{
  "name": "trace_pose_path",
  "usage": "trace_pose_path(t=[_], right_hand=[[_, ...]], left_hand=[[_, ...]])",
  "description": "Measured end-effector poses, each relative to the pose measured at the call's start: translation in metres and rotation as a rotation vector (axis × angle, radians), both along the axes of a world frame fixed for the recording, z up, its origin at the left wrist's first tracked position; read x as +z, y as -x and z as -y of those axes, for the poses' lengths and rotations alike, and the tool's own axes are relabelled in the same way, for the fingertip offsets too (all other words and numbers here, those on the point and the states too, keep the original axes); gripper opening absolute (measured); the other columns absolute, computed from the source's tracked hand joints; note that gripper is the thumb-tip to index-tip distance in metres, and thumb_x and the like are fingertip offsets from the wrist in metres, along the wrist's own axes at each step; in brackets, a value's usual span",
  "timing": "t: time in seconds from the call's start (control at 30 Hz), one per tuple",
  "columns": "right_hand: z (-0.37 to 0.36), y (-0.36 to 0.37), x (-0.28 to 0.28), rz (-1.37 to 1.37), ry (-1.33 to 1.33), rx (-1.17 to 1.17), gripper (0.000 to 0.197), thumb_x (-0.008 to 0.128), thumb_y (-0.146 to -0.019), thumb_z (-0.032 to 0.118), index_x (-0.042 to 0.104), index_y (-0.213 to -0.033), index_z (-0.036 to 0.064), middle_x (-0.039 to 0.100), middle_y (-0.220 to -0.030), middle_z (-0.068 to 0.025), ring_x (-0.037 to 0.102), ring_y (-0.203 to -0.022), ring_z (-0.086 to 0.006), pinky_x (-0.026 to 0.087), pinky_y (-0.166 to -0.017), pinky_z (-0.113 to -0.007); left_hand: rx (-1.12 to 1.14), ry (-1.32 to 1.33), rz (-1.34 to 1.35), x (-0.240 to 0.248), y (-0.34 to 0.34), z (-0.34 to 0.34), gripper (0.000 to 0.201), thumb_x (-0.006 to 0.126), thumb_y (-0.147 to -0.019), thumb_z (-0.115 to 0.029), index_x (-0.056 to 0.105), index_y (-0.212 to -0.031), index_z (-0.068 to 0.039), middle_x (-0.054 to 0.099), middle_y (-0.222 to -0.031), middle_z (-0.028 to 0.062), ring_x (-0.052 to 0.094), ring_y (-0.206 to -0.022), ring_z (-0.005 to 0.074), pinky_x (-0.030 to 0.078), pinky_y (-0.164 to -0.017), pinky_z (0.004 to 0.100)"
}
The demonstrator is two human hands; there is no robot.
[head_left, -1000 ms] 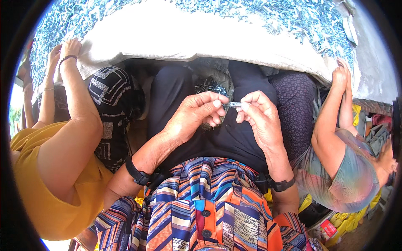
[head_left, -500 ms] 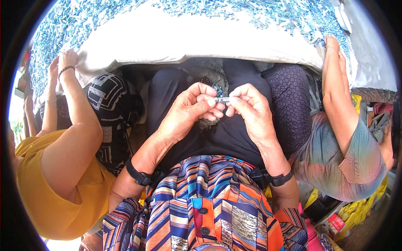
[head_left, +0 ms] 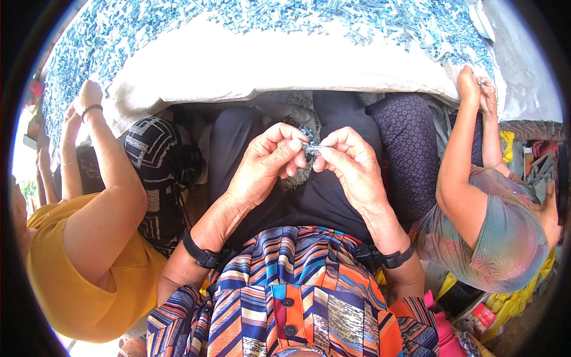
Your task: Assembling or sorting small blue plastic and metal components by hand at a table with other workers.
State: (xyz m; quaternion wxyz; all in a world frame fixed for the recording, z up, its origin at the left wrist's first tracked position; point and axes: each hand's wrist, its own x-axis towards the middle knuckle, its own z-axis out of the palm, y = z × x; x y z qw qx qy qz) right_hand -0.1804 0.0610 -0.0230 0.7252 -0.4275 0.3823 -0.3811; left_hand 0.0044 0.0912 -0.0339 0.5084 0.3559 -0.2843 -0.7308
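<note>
Over my lap, my left hand [head_left: 270,156] and my right hand [head_left: 354,169] are both closed in a pinch. Between their fingertips runs a small clear, silvery strip-like piece [head_left: 312,147], one end in each hand. Its exact kind is too small to make out. Just beyond the fingertips, between my knees, shows a greyish bag-like bundle [head_left: 295,178] with some dark bluish bits near it, partly hidden by my hands.
A table with a white cloth [head_left: 238,65] spans the far side, heaped with many small blue-and-clear pieces [head_left: 333,15]. A person in a yellow top [head_left: 77,262] works on the left, another in a multicoloured top [head_left: 505,238] on the right. Yellow bags [head_left: 523,291] lie at lower right.
My hands have drawn slightly closer together, and less of the small piece shows between them. The right-hand person's arms have shifted, with both hands now raised at the cloth's edge.
</note>
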Motion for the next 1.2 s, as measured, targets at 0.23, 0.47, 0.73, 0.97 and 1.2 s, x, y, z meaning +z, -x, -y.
trace_pose_path(t=[0.23, 0.47, 0.73, 0.97, 1.2], right_hand=[[0.000, 0.001, -0.004, 0.051, -0.005, -0.061, 0.004, 0.055, -0.090, 0.005, 0.054, -0.093, 0.0022, 0.063, -0.078, -0.0064, 0.061, -0.071, -0.0113, 0.049, -0.068, -0.023], [0.001, 0.003, -0.005, 0.022, 0.051, -0.009, 0.004, 0.053, -0.092, 0.007, 0.053, -0.092, 0.0023, 0.062, -0.078, -0.0069, 0.061, -0.071, -0.0125, 0.050, -0.068, -0.024], [0.007, 0.008, -0.002, 0.302, -0.266, 0.174, 0.008, 0.053, -0.093, 0.010, 0.052, -0.090, 0.0024, 0.061, -0.079, -0.0081, 0.061, -0.066, -0.0149, 0.052, -0.061, -0.028], [0.007, 0.010, -0.003, 0.377, -0.345, 0.296, 0.012, 0.058, -0.091, 0.014, 0.054, -0.089, 0.0028, 0.061, -0.079, -0.0065, 0.060, -0.064, -0.0145, 0.050, -0.062, -0.026], [0.058, 0.018, 0.019, -0.404, 0.361, 0.079, 0.012, 0.062, -0.087, 0.011, 0.060, -0.091, -0.0004, 0.060, -0.078, 0.0002, 0.055, -0.073, -0.0056, 0.046, -0.066, -0.022]], left_hand=[[0.020, -0.032, -0.079, 0.003, 0.004, 0.002, 0.012, 0.057, -0.092, -0.015, 0.058, -0.098, -0.005, 0.063, -0.079, 0.0029, 0.057, -0.065, 0.0073, 0.046, -0.060, 0.0192], [0.023, 0.025, 0.014, -0.003, 0.001, 0.002, 0.012, 0.058, -0.091, -0.015, 0.057, -0.097, -0.005, 0.063, -0.077, 0.0045, 0.058, -0.062, 0.0088, 0.048, -0.056, 0.0204], [-0.084, 0.144, 0.137, 0.004, -0.005, 0.006, 0.018, 0.062, -0.089, -0.018, 0.055, -0.098, -0.004, 0.059, -0.074, 0.0024, 0.054, -0.061, 0.0068, 0.045, -0.055, 0.0194], [-0.226, 0.095, -0.002, 0.006, -0.004, 0.004, 0.023, 0.066, -0.086, -0.021, 0.056, -0.097, -0.004, 0.060, -0.080, 0.0031, 0.053, -0.064, 0.0076, 0.044, -0.058, 0.0206], [-0.164, 0.183, 0.494, 0.030, -0.029, 0.040, 0.017, 0.067, -0.085, -0.015, 0.059, -0.097, -0.005, 0.056, -0.076, -0.0043, 0.049, -0.066, 0.0034, 0.042, -0.059, 0.0189]])
